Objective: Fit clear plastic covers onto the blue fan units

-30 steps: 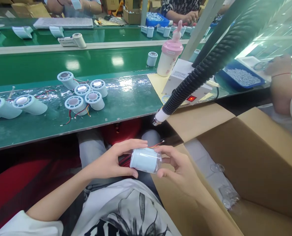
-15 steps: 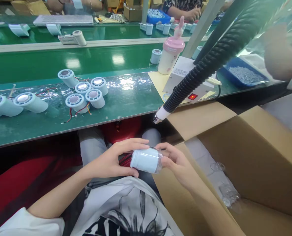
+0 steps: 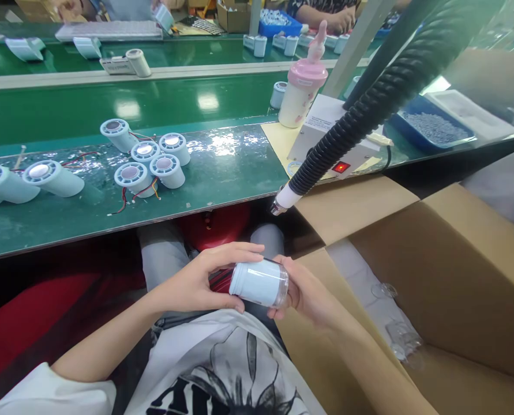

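Note:
A light-blue plastic cylinder [image 3: 254,281] lies on its side above my lap, with a clear plastic cover [image 3: 281,286] around its right end. My left hand [image 3: 213,276] grips the cylinder's left end, fingers over the top and thumb below. At the covered end is my right hand [image 3: 302,291], closed around the cover from the far right; part of its fingers is hidden behind it. Similar light-blue cylinders [image 3: 168,171] with thin coloured wires stand on the green bench [image 3: 213,178] beyond my hands. More cylinders [image 3: 54,177] lie tilted at the left.
A black ribbed hose [image 3: 356,121] with a metal nozzle hangs ahead, beside a white box [image 3: 326,124] with a lit red switch. An open carton [image 3: 447,276] at my right holds clear plastic pieces [image 3: 404,340]. A pink-lidded bottle [image 3: 302,92] stands behind. Other people work across the belt.
My right hand has shifted its grip, its fingers now lower around the covered end. The clear cover looks smoother around the cylinder. My left hand has stayed in place.

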`<state>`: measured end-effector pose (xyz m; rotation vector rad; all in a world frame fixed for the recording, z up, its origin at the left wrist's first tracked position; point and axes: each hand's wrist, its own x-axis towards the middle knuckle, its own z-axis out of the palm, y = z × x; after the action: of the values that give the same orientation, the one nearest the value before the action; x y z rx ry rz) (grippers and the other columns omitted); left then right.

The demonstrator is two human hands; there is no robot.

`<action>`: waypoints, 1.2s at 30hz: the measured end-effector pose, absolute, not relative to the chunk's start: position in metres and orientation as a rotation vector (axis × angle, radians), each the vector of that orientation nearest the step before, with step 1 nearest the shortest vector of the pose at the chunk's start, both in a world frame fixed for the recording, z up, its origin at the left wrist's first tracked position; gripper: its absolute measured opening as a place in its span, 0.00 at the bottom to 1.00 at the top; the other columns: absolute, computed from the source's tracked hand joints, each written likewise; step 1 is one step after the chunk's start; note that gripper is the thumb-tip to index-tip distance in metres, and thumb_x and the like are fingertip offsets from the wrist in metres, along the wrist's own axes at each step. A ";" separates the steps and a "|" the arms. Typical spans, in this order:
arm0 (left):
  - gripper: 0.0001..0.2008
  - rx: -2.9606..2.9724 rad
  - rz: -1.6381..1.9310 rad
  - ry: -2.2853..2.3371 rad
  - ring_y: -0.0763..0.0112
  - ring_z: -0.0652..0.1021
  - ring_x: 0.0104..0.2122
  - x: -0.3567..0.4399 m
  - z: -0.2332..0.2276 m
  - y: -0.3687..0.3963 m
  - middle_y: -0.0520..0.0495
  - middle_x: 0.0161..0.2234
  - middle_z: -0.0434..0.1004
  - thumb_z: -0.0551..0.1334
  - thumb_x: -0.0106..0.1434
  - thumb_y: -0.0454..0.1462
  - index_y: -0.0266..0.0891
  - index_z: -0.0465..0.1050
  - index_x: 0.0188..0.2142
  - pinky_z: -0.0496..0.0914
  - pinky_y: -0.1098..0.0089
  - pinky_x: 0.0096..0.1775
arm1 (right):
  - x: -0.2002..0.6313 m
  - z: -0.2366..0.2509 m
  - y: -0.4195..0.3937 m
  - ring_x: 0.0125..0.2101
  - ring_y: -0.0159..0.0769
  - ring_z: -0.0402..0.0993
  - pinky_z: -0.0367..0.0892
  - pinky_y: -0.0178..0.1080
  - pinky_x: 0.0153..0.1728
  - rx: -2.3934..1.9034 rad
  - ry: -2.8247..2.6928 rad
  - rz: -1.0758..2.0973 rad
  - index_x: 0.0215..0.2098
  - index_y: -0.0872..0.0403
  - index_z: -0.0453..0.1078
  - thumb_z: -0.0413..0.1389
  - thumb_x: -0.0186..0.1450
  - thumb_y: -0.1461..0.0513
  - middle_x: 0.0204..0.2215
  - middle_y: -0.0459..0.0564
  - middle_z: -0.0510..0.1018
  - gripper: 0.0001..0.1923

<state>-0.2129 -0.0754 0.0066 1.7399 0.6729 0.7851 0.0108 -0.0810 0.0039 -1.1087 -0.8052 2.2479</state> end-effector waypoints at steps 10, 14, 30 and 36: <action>0.35 1.759 0.784 0.728 0.58 0.67 0.58 -0.210 0.007 -0.076 0.42 0.59 0.64 0.71 0.51 0.33 0.52 0.64 0.57 0.66 0.61 0.54 | 0.004 0.011 -0.081 0.12 0.23 0.70 0.62 0.21 0.14 -1.205 -0.656 2.492 0.21 0.61 0.70 0.26 0.71 0.48 0.16 0.51 0.75 0.41; 0.32 1.686 0.765 0.792 0.59 0.68 0.56 -0.208 0.012 -0.078 0.43 0.56 0.66 0.69 0.53 0.34 0.50 0.63 0.57 0.68 0.64 0.53 | 0.006 0.005 -0.084 0.11 0.25 0.68 0.61 0.25 0.11 -1.268 -0.849 2.431 0.22 0.59 0.67 0.31 0.69 0.43 0.15 0.49 0.72 0.38; 0.36 1.449 0.658 0.789 0.54 0.67 0.57 -0.210 0.018 -0.082 0.42 0.61 0.61 0.70 0.53 0.36 0.48 0.61 0.60 0.68 0.60 0.54 | 0.020 -0.006 -0.094 0.48 0.41 0.74 0.73 0.42 0.46 -0.882 -1.389 1.701 0.56 0.45 0.65 0.63 0.59 0.55 0.52 0.51 0.74 0.28; 0.34 1.180 0.591 0.720 0.59 0.73 0.53 -0.208 0.015 -0.080 0.42 0.57 0.67 0.66 0.57 0.34 0.48 0.58 0.62 0.67 0.59 0.54 | 0.019 0.002 -0.092 0.35 0.39 0.77 0.75 0.40 0.37 -1.105 -1.309 1.791 0.49 0.47 0.73 0.66 0.54 0.61 0.40 0.46 0.80 0.24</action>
<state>-0.2081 -0.0805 0.0147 1.1803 0.7200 0.5909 0.0187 -0.0922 0.0017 -1.1053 -1.3088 1.7905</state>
